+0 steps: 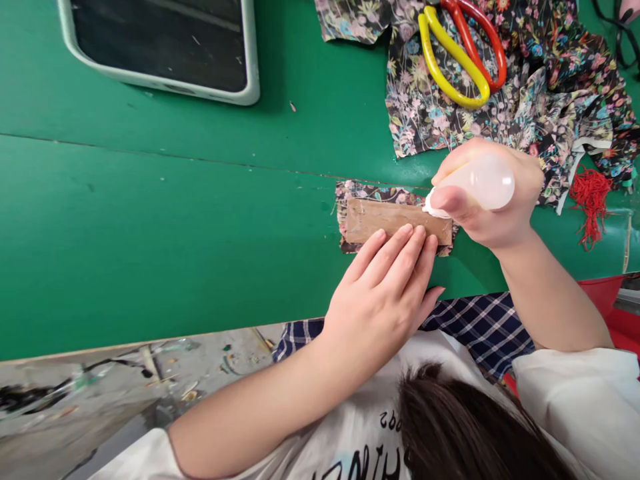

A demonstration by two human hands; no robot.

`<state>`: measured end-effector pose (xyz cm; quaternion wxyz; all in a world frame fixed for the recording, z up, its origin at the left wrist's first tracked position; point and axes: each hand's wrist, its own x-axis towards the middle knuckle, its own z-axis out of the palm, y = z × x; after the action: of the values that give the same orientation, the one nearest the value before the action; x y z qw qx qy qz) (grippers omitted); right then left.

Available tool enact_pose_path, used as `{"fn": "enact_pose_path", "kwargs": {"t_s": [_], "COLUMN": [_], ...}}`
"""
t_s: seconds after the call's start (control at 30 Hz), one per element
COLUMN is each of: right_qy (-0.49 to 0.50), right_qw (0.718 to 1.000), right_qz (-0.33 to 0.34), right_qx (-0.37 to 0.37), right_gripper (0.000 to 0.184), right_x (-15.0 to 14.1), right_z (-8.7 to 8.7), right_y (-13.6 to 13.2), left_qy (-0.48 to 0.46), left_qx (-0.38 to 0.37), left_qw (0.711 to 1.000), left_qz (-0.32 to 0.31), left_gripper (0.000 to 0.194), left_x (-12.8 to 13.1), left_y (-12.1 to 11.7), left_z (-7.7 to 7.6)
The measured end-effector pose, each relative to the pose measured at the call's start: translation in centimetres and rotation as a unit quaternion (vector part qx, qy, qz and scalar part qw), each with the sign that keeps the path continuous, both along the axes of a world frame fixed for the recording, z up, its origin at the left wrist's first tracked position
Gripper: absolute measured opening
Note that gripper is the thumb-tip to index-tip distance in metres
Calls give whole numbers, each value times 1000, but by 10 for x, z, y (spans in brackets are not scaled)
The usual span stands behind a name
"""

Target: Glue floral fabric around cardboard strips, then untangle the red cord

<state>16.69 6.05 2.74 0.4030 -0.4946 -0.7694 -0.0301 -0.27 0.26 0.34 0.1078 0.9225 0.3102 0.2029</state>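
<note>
My right hand (510, 173) is wrapped round a translucent white squeeze bottle (487, 181). Its white nozzle points down to the left, at the upper edge of a brown rectangular strip (375, 217). Beneath that strip lies a piece of dark floral fabric (395, 194), showing as a border around it. With fingers stretched out flat, my left hand (380, 287) presses on the strip's lower edge. The strip has shiny streaks on its surface. Whether the nozzle tip touches it I cannot tell.
Scissors (460, 63) with one yellow and one red handle rest on a crumpled floral cloth (530, 100) at the upper right. Red threads (591, 200) lie by the cloth. A phone (253, 67) in a pale case is at the upper left of the green table (175, 253).
</note>
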Motion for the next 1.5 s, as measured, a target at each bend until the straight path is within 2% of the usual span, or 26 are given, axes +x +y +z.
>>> {"fn": "enact_pose_path", "kwargs": {"t_s": [0.2, 0.47, 0.67, 1.0, 1.3, 1.5], "right_qy": [-42, -29, -20, -27, -21, -70], "right_qw": [998, 997, 998, 994, 995, 995], "right_qz": [33, 52, 61, 99, 93, 66], "right_qx": [-18, -41, -23, -33, -23, -12], "right_gripper": [52, 50, 49, 46, 47, 56], "right_x": [-2, -10, -20, -29, -42, -49], "right_z": [1, 3, 1, 4, 3, 5], "right_y": [4, 9, 13, 22, 28, 30], "left_qy": [-5, -15, -30, -39, -33, -30], "left_qx": [-12, -3, -19, 7, 6, -1], "left_qw": [1000, 1000, 999, 999, 999, 1000], "left_qz": [0, 4, -5, 6, 3, 2], "left_gripper": [45, 43, 44, 41, 41, 40], "left_x": [0, 0, 0, 2, 2, 2], "left_y": [0, -1, -1, 0, 0, 0], "left_z": [0, 0, -2, -1, 0, 0]}}
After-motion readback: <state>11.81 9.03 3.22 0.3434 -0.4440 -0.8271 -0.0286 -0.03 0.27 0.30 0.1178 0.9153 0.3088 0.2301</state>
